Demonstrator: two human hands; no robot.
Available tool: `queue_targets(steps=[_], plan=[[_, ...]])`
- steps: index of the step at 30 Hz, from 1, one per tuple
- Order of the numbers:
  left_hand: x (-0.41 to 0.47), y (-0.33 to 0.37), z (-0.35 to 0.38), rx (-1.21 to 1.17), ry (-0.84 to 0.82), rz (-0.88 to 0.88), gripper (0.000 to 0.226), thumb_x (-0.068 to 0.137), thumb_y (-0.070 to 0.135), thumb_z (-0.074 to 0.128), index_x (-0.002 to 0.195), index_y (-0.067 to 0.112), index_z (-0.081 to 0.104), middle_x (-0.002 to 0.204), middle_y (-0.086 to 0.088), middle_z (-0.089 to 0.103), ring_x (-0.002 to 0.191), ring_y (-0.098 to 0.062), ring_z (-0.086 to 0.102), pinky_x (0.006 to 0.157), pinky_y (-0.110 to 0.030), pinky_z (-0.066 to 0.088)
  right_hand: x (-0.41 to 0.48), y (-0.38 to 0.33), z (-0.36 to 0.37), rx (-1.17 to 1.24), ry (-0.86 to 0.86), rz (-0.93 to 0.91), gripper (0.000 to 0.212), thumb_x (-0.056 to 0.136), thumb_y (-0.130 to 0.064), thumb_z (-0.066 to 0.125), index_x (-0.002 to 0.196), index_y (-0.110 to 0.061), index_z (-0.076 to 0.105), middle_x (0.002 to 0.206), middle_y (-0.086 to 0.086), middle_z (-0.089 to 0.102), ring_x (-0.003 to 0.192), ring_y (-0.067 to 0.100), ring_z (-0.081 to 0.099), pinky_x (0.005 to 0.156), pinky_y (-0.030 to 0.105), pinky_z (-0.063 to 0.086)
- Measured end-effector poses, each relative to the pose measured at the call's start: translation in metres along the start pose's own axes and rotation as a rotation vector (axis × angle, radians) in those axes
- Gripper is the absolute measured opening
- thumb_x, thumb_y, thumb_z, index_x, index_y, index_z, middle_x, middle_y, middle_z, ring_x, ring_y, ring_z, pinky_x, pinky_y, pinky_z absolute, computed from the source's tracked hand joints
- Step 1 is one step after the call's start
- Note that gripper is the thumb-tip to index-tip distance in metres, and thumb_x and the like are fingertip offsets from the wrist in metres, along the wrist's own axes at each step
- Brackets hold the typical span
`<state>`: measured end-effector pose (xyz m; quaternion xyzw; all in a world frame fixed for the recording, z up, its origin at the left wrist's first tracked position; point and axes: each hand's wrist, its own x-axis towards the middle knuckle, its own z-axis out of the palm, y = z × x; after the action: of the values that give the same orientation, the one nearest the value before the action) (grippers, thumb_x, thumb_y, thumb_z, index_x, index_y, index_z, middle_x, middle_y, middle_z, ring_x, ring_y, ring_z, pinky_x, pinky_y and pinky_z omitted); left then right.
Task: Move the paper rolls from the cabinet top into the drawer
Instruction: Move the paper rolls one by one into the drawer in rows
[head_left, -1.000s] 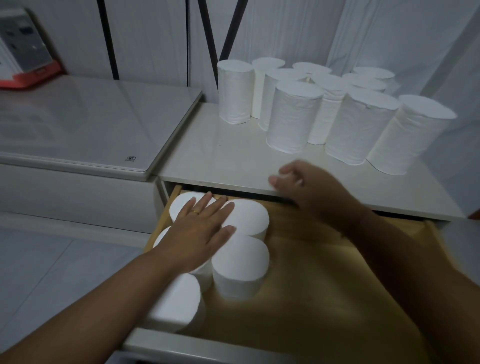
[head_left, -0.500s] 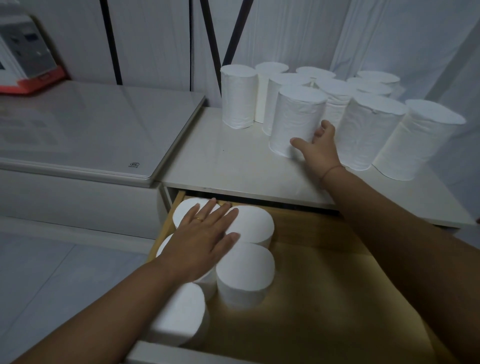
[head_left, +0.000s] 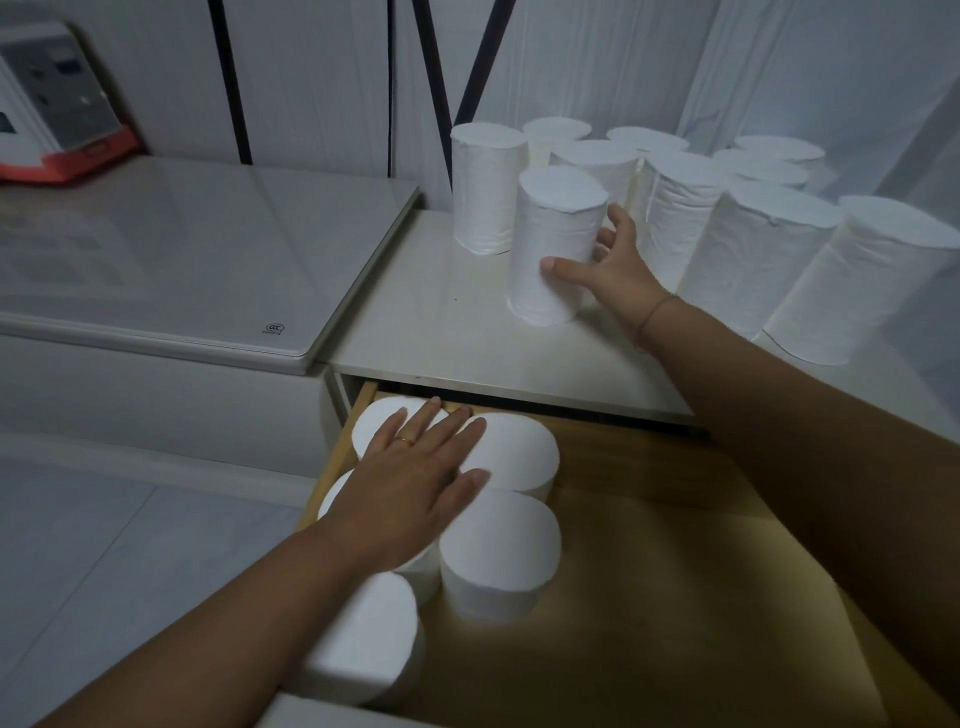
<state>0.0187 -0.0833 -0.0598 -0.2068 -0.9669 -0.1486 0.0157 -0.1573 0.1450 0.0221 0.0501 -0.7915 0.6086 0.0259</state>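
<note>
My right grip (head_left: 618, 275) is clamped round one roll (head_left: 556, 244) on the cabinet's surface (head_left: 431, 322), with the thumb across its front and the fingers reaching round its right side. That roll leans slightly and sits just forward of the other rolls (head_left: 753, 249). I cannot tell whether its base touches the surface. The other rolls stand on end in a tight cluster behind it and to its right, near the wall. Below the surface's front edge the drawer (head_left: 649, 597) is open, and its wooden floor shows on the right. Five stored rolls (head_left: 498, 551) stand on end in its left part, packed against one another. My left grip (head_left: 410, 488) lies flat on their tops, palm down, with the fingers straight, a little apart and holding nothing. It covers most of the middle-left roll. A ring (head_left: 404, 440) shows on one finger. To the left is a lower glass-topped unit (head_left: 182, 249), with a red-based device (head_left: 57, 114) at its far corner.
</note>
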Motion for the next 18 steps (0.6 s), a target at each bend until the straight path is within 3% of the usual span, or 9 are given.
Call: queue_targets(steps=[4,8,14,18], plan=[[0.001,-0.001,0.0,-0.003,-0.001,-0.002,0.06,0.091,0.062,0.01,0.147,0.04,0.009,0.155,0.019,0.004,0.137,0.004,-0.021,0.108,-0.02,-0.019,0.019,-0.004,0.002,0.119,-0.088,0.002,0.105,0.061,-0.019,0.086,0.142,-0.013,0.019,0.137,0.003,0.045,0.122,0.019,0.048,0.106,0.043,0.041],[0.002,-0.002,0.001,-0.003,-0.001,0.001,0.061,0.091,0.063,0.009,0.147,0.04,0.009,0.155,0.019,0.003,0.138,0.004,-0.02,0.106,-0.017,-0.022,0.026,-0.007,0.009,0.123,-0.116,-0.03,0.115,0.046,-0.029,0.089,0.139,-0.014,0.024,0.135,0.004,0.047,0.122,0.02,0.049,0.104,0.042,0.043],[0.002,-0.001,0.0,-0.018,0.007,0.005,0.06,0.092,0.062,0.012,0.148,0.039,0.012,0.156,0.017,0.007,0.138,0.004,-0.018,0.107,-0.017,-0.02,0.015,-0.01,0.012,0.018,-0.061,-0.06,0.108,0.05,-0.033,0.086,0.137,-0.018,0.023,0.12,-0.01,0.049,0.11,0.009,0.05,0.093,0.03,0.045],[0.002,-0.001,-0.001,-0.013,0.002,0.003,0.06,0.092,0.061,0.012,0.148,0.039,0.011,0.156,0.017,0.007,0.139,0.002,-0.016,0.11,-0.022,-0.016,-0.011,-0.009,0.01,-0.003,-0.057,-0.094,0.101,0.058,-0.025,0.087,0.138,-0.017,0.026,0.13,-0.002,0.049,0.118,0.014,0.05,0.102,0.037,0.043]])
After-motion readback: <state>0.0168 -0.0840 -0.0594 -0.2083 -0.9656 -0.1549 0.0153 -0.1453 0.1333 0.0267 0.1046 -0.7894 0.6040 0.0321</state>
